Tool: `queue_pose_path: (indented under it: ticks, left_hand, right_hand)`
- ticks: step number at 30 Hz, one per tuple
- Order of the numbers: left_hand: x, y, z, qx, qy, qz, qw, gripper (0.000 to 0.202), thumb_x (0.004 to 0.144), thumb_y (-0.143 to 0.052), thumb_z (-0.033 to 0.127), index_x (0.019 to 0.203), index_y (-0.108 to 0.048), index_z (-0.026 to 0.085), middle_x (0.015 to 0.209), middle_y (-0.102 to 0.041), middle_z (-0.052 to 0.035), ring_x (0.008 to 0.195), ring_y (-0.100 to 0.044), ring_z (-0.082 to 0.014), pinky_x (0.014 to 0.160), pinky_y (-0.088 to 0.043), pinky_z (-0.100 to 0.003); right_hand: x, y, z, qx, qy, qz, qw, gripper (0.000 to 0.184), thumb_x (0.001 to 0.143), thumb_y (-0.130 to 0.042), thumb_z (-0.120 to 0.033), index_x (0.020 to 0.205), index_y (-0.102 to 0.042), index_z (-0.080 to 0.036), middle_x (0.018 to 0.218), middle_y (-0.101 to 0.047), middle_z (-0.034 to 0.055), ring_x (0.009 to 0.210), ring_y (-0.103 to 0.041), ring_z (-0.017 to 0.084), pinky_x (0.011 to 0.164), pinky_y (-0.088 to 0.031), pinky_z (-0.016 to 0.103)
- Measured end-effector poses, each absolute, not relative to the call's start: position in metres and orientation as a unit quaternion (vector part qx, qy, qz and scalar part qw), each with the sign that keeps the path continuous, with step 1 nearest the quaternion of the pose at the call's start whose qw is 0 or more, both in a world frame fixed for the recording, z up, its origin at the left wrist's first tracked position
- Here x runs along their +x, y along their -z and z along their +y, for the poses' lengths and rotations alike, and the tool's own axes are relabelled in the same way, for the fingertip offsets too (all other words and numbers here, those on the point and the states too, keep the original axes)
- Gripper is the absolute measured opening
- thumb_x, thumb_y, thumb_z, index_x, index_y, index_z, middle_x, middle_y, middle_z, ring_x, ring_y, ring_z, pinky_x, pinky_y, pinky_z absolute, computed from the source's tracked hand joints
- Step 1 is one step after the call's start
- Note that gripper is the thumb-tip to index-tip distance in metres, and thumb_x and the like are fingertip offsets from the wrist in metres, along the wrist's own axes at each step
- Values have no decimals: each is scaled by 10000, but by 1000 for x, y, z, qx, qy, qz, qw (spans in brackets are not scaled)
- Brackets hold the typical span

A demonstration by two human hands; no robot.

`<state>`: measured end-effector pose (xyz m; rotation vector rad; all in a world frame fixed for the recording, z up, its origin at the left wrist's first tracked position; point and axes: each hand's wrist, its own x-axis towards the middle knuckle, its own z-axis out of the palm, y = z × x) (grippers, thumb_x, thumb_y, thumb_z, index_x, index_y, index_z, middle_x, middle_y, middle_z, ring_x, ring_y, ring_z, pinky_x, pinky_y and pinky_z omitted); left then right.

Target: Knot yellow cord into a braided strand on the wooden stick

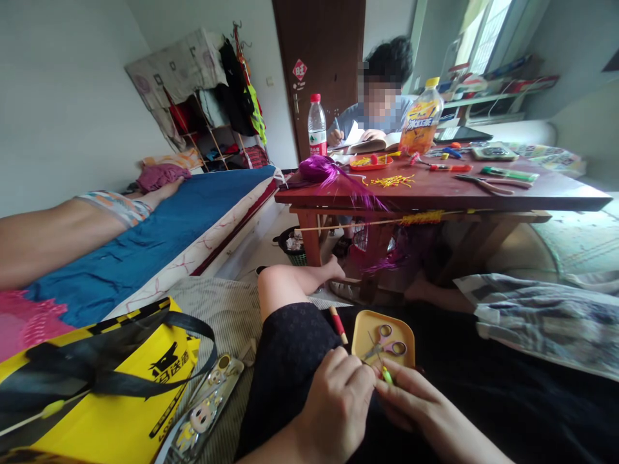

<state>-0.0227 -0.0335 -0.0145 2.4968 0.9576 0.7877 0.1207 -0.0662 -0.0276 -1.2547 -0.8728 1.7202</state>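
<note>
Over black fabric (454,351), yellow-green piece (387,376)

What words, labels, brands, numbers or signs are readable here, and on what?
"旺": red diamond sign on the door.
"冰红茶": yellow-capped bottle.
"送": yellow bag; its other lettering is unclear.
Red-capped bottle: print too small and blurred.

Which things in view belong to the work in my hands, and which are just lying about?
Likely in use:
- small green piece, held in the right hand
- scissors, lying in the yellow tray
- yellow tray, by the hands

Probably just lying about:
- yellow bag
- red-capped bottle
- yellow-capped bottle
</note>
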Motion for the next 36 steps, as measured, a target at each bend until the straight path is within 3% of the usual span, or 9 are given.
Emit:
queue_pose_path:
  ticks: [2, 6, 11, 15, 22, 29, 36]
  left_hand:
    - [-23, 12, -32, 845, -272, 382, 259, 261, 880, -329, 182, 639, -429, 174, 634, -474, -4, 627, -416, -135, 591, -319, -245]
    - [-22, 3, -28, 694, -237, 447, 512, 290, 869, -380, 328, 626, -407, 172, 573, -376, 41, 551, -345, -96, 520, -274, -214]
    - [-20, 3, -23, 590, -254, 428, 636, 280, 802, -438, 363, 613, -432, 157, 546, -368, 42, 531, -315, -90, 513, -248, -214]
    - [-18, 3, -23, 587, -255, 439, 630, 273, 789, -443, 338, 586, -446, 155, 512, -398, 35, 507, -337, -91, 510, -254, -215]
    - [-17, -7, -27, 716, -267, 486, 425, 278, 822, -455, 261, 571, -508, 154, 567, -473, 15, 574, -420, -110, 566, -298, -217]
    - [-14, -6, -24, 695, -272, 479, 462, 281, 808, -464, 251, 562, -547, 144, 520, -467, 18, 520, -393, -102, 524, -299, -211]
    - [-6, 6, -23, 632, -306, 486, 519, 254, 772, -470, 252, 561, -556, 140, 512, -461, 17, 525, -404, -107, 526, -316, -208]
  right_hand:
    - [121, 29, -66, -486, -698, -321, 417, 404, 642, -658, -534, 823, -601, -177, 668, -533, -26, 576, -473, 97, 524, -401, 176]
    - [122, 29, -65, -481, -618, -402, 473, 334, 723, -596, -499, 865, -593, -197, 807, -578, 16, 781, -526, 165, 720, -439, 240]
    - [124, 24, -61, -465, -529, -541, 459, 186, 818, -523, -352, 797, -581, -176, 756, -585, 23, 721, -529, 161, 699, -420, 252]
    - [124, 22, -60, -457, -556, -517, 464, 211, 814, -526, -377, 819, -606, -181, 754, -593, 19, 730, -534, 164, 718, -423, 255]
    - [122, 24, -59, -465, -589, -453, 481, 261, 761, -583, -435, 841, -631, -190, 753, -557, 10, 743, -504, 157, 708, -436, 233]
    - [122, 23, -61, -486, -567, -449, 491, 305, 706, -631, -472, 871, -652, -217, 741, -580, 10, 738, -529, 169, 703, -462, 234]
    - [120, 27, -67, -521, -569, -396, 498, 449, 630, -646, -571, 890, -644, -205, 933, -629, 61, 920, -560, 235, 836, -460, 311]
